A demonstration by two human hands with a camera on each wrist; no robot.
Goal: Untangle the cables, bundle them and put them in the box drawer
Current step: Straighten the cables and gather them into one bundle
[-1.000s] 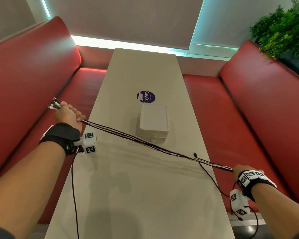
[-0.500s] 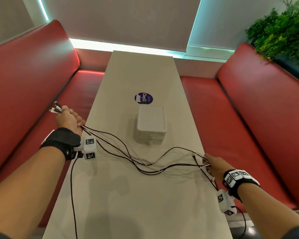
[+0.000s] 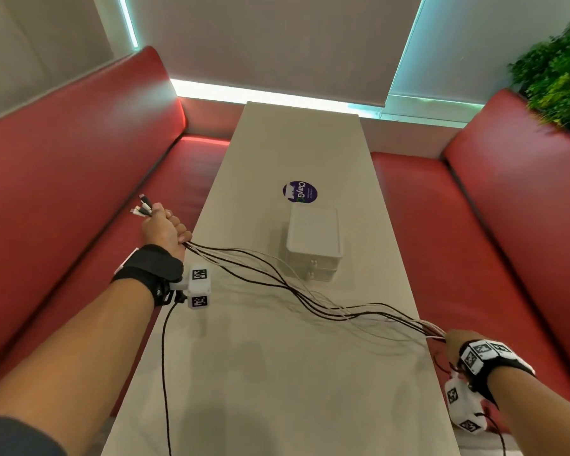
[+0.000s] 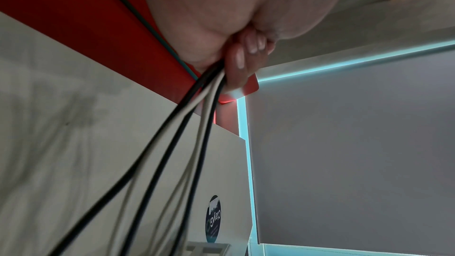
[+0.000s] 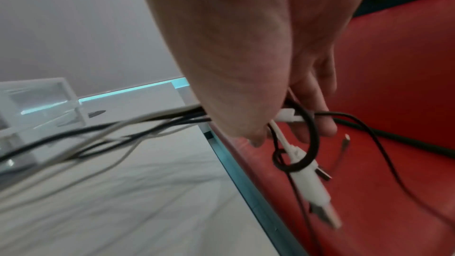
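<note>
Several black and white cables (image 3: 310, 296) run in slack waves across the table between my hands. My left hand (image 3: 165, 225) grips one end of the bunch in a fist over the table's left edge, plugs (image 3: 142, 207) sticking out past it. In the left wrist view the cables (image 4: 197, 116) leave the curled fingers (image 4: 240, 59). My right hand (image 3: 454, 343) grips the other end at the table's right edge. In the right wrist view white and black plugs (image 5: 312, 186) dangle below that hand (image 5: 290, 116). The white box with drawers (image 3: 313, 245) stands shut mid-table.
The long pale table (image 3: 277, 373) has red bench seats on the left (image 3: 63, 192) and right (image 3: 491, 241). A round purple sticker (image 3: 299, 191) lies beyond the box. A green plant (image 3: 556, 77) sits at the far right. A thin black wrist-camera lead (image 3: 163, 373) hangs from my left wrist.
The cables went from taut to slack as my right hand moved in. It has now moved back out to the right, drawing them straighter.
</note>
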